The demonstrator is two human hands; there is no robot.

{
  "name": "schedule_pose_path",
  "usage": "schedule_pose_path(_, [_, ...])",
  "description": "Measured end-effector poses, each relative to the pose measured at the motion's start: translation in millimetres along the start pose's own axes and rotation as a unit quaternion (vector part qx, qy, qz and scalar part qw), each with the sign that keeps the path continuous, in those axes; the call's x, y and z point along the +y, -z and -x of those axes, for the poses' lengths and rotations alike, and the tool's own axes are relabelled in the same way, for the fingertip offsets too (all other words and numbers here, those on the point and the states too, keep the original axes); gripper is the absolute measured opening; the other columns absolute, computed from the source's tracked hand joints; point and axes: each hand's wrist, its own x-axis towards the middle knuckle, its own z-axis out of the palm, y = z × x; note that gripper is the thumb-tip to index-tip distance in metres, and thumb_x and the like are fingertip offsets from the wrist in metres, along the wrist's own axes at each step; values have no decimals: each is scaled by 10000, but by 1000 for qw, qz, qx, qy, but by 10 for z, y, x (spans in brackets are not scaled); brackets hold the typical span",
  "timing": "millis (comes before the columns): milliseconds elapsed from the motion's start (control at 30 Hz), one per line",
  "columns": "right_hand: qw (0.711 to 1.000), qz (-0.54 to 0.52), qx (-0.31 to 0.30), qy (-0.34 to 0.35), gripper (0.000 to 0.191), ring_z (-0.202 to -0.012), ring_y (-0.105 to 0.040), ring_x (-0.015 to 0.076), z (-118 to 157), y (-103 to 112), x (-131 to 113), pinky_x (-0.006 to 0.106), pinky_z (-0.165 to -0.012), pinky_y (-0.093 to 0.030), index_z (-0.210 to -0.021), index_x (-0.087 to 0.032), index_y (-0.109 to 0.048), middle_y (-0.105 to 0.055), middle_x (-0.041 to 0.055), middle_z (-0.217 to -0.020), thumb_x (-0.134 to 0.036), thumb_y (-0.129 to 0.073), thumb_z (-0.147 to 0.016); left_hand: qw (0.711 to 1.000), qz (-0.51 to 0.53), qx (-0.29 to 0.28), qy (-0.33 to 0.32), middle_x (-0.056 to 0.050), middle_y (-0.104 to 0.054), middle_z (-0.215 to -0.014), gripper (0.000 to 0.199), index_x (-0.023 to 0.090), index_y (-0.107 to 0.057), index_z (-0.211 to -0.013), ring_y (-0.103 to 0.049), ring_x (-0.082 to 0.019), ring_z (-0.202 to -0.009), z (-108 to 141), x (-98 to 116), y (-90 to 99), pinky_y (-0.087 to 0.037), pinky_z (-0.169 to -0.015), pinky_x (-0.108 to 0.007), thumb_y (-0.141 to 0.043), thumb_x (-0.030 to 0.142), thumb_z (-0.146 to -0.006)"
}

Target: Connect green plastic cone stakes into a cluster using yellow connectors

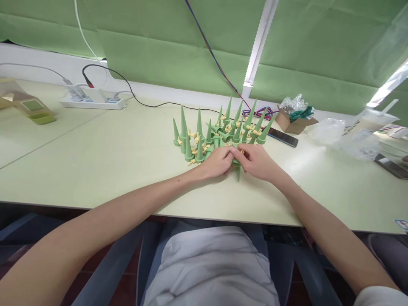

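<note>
Both hands meet in front of a cluster of upright green cones with small yellow pieces among them. My left hand is closed around a green cone, whose tip points down below the fingers. Touching it from the right, my right hand is closed at the cone's wide end, with a small yellow piece showing at its fingers. Some green cones lie on their sides behind the hands. The fingertips are partly hidden.
A phone and a cardboard box with green material lie right of the cones. Farther right are a plastic cup and another phone. A power strip and a package are at the left.
</note>
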Motion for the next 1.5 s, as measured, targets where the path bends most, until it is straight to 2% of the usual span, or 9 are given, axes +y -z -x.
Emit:
schedule_pose_path(267, [998, 33, -42, -18, 450, -509, -394, 150, 11, 40, -26, 314, -618, -304, -645, -241, -309, -441, -35, -501, -397, -406, -1056, 999, -40, -20, 10, 24, -554, -493, 339, 173, -615, -837, -572, -145, -507, 11, 51, 14, -468, -615, -274, -330, 245, -1004])
schedule_pose_path(600, [993, 74, -93, 5, 443, -541, -373, 154, 25, 51, 5, 319, -619, -295, -638, -233, -364, -503, 1, -583, -326, -345, -1071, 988, -150, -27, -22, 3, -587, -557, 342, 190, -544, -643, -553, -155, -594, -23, 31, 39, -428, -632, -281, -375, 197, -940])
schedule_pose_path(767, [993, 85, -86, 8, 452, -529, -361, 150, 16, 58, -14, 322, -618, -290, -627, -232, -343, -487, -2, -558, -319, -351, -1071, 989, -141, -25, -28, 12, -595, -566, 327, 188, -556, -656, -562, -146, -600, -24, 29, 37, -434, -628, -270, -379, 188, -931])
schedule_pose_path(1000, [996, 65, -51, 34, 426, -540, -412, 150, 10, 44, 12, 315, -630, -300, -654, -229, -380, -487, -11, -562, -332, -360, -1067, 996, -88, -17, 8, 26, -571, -509, 319, 170, -649, -867, -595, -156, -555, 6, 77, 21, -467, -621, -262, -352, 218, -972])
schedule_pose_path(1300, [998, 21, -14, 49, 415, -527, -384, 144, -2, 25, 9, 315, -619, -293, -661, -238, -328, -454, -21, -550, -351, -359, -1059, 999, -32, 1, 0, 41, -555, -511, 313, 185, -584, -869, -589, -131, -475, 5, 46, 5, -485, -589, -252, -350, 322, -1027])
schedule_pose_path(1500, [998, 24, -6, 51, 420, -520, -361, 138, -3, 16, 19, 312, -599, -277, -658, -235, -326, -418, -27, -540, -361, -368, -1056, 999, -42, 4, 0, 37, -560, -512, 315, 186, -578, -863, -587, -131, -488, 14, 56, 7, -479, -584, -250, -347, 322, -1028])
